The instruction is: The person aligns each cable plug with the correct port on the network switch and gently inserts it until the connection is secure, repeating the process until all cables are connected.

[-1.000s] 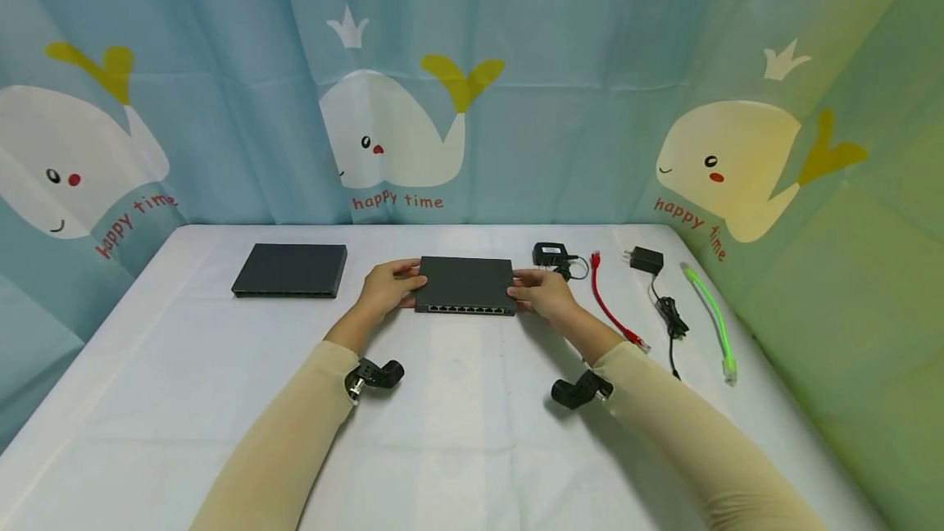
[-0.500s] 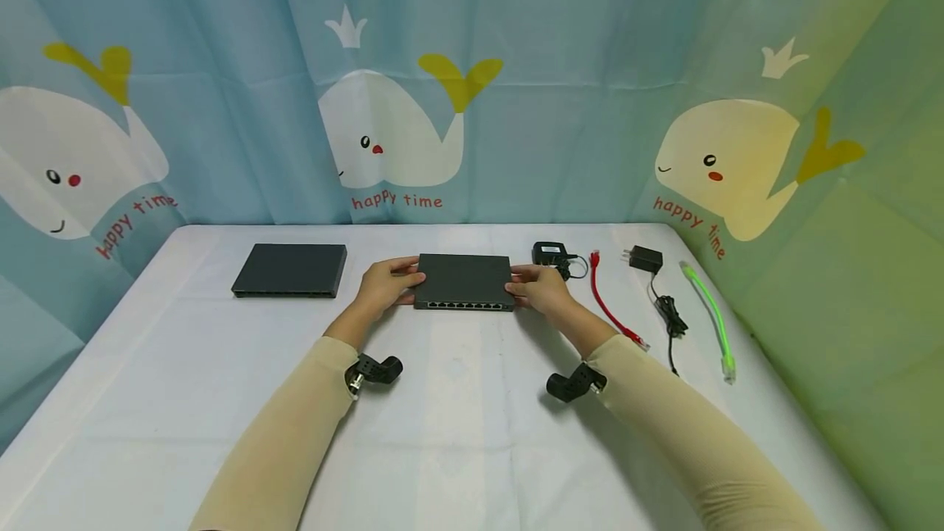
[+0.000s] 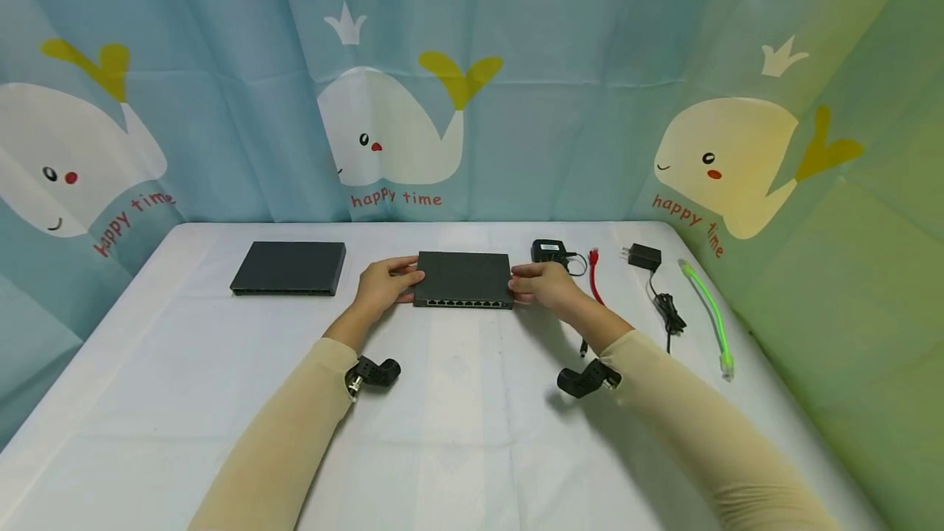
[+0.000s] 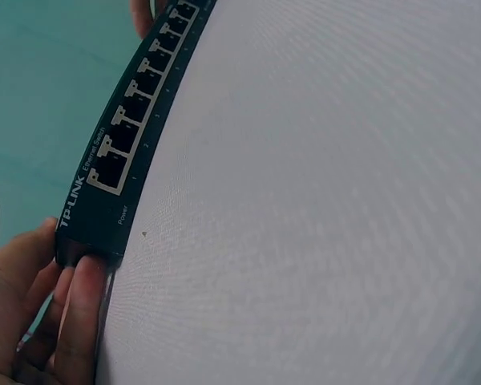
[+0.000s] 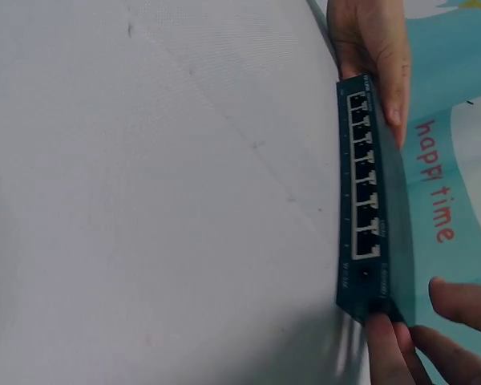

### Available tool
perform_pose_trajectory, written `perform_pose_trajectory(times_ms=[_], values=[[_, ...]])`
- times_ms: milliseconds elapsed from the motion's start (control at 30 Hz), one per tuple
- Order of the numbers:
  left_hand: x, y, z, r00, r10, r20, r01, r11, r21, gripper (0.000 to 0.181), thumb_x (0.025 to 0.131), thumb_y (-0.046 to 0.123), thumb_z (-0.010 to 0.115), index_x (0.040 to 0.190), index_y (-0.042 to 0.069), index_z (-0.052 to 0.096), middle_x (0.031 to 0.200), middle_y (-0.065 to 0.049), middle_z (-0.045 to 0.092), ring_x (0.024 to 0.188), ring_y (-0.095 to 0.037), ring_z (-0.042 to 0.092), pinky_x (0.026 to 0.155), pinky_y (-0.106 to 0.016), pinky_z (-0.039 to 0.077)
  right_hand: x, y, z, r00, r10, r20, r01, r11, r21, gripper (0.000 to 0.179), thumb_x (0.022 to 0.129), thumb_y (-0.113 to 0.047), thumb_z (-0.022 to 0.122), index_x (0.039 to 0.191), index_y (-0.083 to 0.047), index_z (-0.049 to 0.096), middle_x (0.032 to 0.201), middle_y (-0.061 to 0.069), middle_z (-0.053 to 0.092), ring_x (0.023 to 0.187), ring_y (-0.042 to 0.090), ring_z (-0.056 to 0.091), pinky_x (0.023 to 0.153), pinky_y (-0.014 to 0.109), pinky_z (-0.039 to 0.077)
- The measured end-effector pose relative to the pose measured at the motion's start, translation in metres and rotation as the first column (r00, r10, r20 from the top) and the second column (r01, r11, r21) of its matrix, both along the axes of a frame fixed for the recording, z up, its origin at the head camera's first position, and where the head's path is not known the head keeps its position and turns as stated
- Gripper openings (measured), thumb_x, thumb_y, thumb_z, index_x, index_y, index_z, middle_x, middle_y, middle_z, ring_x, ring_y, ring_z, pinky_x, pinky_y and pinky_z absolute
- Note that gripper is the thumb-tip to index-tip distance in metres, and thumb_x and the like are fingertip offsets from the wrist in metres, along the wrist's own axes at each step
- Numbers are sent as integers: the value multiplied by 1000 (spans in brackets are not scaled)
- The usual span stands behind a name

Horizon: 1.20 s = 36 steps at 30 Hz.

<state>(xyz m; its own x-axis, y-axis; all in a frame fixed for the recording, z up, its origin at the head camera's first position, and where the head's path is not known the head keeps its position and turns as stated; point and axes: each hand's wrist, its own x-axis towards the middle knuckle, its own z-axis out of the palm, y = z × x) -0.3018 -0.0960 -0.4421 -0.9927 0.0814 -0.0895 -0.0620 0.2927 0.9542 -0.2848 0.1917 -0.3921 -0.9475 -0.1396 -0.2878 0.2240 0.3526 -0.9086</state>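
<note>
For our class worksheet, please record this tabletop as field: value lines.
Main device: black Ethernet switch, ports facing the person
Left hand: grips its left end
Right hand: fingers touch its right end; thumb apart
Second device: flat black box, further left
Adapters: left adapter, right adapter
Cables: green cable; red cable, partly hidden
Surface: white table

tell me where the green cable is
In the head view, the green cable lies near the right edge of the table, right of a black power adapter and its cord.
</note>
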Motion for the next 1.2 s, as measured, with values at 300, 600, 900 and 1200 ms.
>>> perform_pose_trajectory(times_ms=[300, 600, 900, 1200], values=[[0, 0, 0, 1000, 12, -11, -12, 1000, -13, 47, 93, 23, 70, 139, 18, 59, 127, -10, 62, 102, -22, 68, 72, -24, 61, 10, 22, 20, 998, 69, -9, -69, 998, -12, 49, 100, -4, 56, 142, 15, 41, 141, 33, 47, 98, 12, 68, 91, 27, 57], [1, 0, 1, 1000, 12, -4, -12, 1000, -9, 48, 94, 23, 70, 140, 18, 58, 128, -10, 61, 102, -22, 69, 73, -25, 61, 24, 64, 30, 998, 69, -12, -68, 996, 59, 51, 101, -11, 57, 143, 12, 41, 141, 31, 49, 94, 1, 67, 89, 21, 56], [0, 0, 0, 1000, 8, -13, -8, 1000, -14, 48, 94, 24, 70, 139, 17, 58, 127, -10, 62, 100, -22, 69, 73, -25, 61, 38, 90, 29, 999, 32, 7, -32, 996, 85, 52, 98, -10, 60, 140, 15, 43, 127, 17, 65, 87, -1, 68, 84, 19, 57], [0, 1, -1, 1000, 13, -11, -13, 1000, -3, 47, 93, 24, 70, 139, 18, 59, 127, -10, 62, 99, -20, 69, 72, -25, 61, 49, 101, 11, 999, 5, 41, -6, 999, 36, 54, 97, -9, 63, 138, 18, 43, 97, -3, 73, 78, -3, 68, 73, 15, 58]])
